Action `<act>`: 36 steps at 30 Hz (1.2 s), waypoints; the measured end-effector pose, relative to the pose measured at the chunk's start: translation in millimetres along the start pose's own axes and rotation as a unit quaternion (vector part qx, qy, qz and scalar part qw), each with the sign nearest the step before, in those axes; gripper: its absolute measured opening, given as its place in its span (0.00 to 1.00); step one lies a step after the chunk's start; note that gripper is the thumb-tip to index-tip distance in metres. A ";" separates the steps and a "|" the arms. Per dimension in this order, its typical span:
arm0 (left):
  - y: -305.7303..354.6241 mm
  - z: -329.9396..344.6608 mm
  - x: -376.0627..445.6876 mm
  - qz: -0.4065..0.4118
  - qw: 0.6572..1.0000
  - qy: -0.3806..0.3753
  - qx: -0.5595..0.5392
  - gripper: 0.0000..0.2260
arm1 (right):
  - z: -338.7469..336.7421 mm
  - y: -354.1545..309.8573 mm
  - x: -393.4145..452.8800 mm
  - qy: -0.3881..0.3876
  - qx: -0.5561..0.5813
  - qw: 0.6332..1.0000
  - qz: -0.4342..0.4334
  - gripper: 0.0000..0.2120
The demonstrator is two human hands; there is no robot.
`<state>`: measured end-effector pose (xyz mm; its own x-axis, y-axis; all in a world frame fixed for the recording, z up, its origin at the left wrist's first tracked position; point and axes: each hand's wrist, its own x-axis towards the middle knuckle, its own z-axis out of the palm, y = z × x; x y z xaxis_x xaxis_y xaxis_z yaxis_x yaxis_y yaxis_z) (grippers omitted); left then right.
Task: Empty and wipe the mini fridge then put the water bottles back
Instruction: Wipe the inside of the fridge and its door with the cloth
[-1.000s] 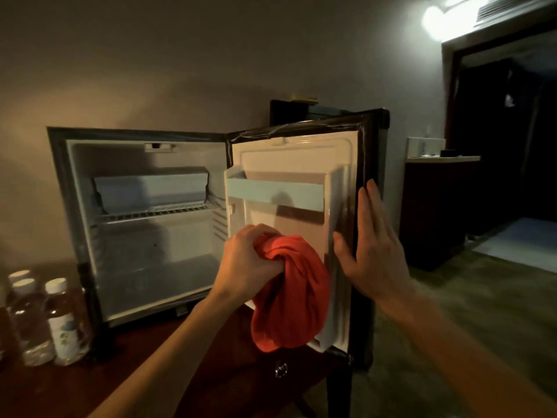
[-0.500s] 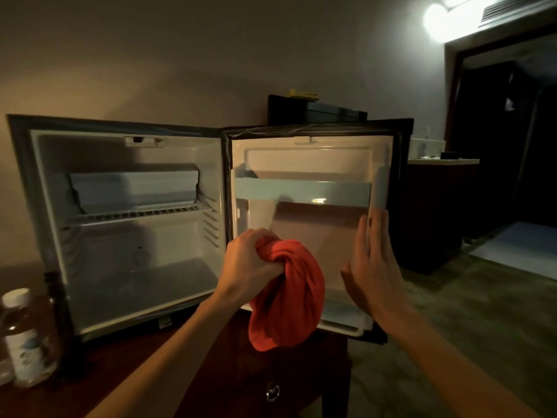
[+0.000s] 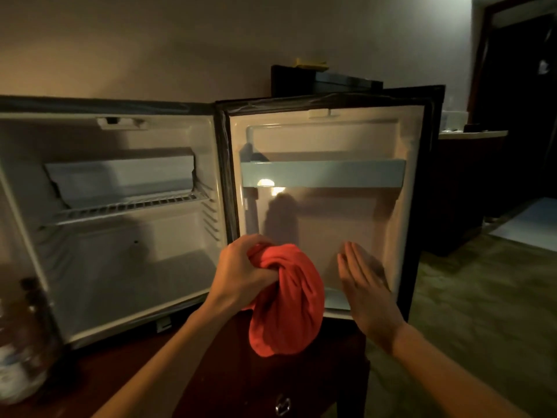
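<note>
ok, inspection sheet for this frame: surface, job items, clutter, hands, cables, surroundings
Surface: dark wooden cabinet top, mini fridge standing on it.
Job's things: fridge interior holds no bottles; wire shelf in place; door swung wide open; water bottles on the cabinet at far left, blurred.
Clutter: dark box behind the fridge, yellow item on top.
Grippers: left hand grips a red cloth; right hand flat, fingers straight, at the door's lower liner.
Cables: nothing seen.
Surroundings: dim room, dark counter and doorway at right.
</note>
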<state>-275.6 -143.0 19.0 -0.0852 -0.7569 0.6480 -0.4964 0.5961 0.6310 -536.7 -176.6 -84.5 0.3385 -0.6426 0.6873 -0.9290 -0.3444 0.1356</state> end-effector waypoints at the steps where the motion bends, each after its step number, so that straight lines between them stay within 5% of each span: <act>1: -2.7 -1.0 0.9 -0.004 1.000 0.000 0.002 0.17 | 3.1 2.5 2.1 0.002 0.000 1.000 -0.001 0.29; 8: -16.3 -7.3 3.7 -0.020 1.000 0.004 0.003 0.17 | 21.3 6.3 20.4 -0.049 0.056 0.997 -0.005 0.38; 13: -34.7 -14.5 1.9 -0.032 0.999 0.016 0.028 0.18 | 39.4 -9.5 33.8 -0.029 0.066 0.997 -0.035 0.25; 27: -68.6 -58.6 -4.1 -0.062 0.996 0.063 0.028 0.21 | 61.3 -9.9 57.3 -0.030 0.017 0.998 0.044 0.18; 32: -73.4 -64.4 -6.3 -0.064 0.995 0.073 0.028 0.21 | 45.5 -49.8 65.9 0.032 0.145 0.987 0.062 0.08; 36: -74.0 -58.6 -9.9 -0.052 0.995 0.083 0.037 0.21 | -0.3 -108.8 68.9 -0.054 0.419 0.905 0.043 0.22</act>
<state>-187.4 -163.9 -9.2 0.1103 -0.7546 0.6469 -0.5575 0.4919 0.6688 -412.4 -183.1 -51.7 0.3248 -0.7398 0.5893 -0.5281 -0.6587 -0.5359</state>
